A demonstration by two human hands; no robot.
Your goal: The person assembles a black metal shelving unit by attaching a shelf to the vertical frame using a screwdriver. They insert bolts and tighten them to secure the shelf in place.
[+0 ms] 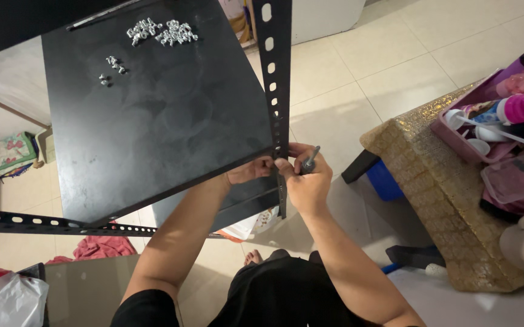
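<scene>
A black metal shelf panel (153,115) fills the upper left, with a slotted black upright post (272,72) along its right corner. My left hand (248,171) reaches under the shelf's near right corner and pinches something small against the post; what it pinches is hidden. My right hand (307,181) grips a screwdriver (309,160) with a dark handle, its tip at the same corner of the post. Piles of small silver screws and nuts (160,31) lie on the far part of the shelf.
A slotted black rail (56,225) runs along the shelf's near left edge. A low table with a gold patterned cover (437,181) stands at the right, carrying a pink tray of bottles (498,106). Red cloth (98,247) and a white plastic bag (4,300) lie on the tiled floor.
</scene>
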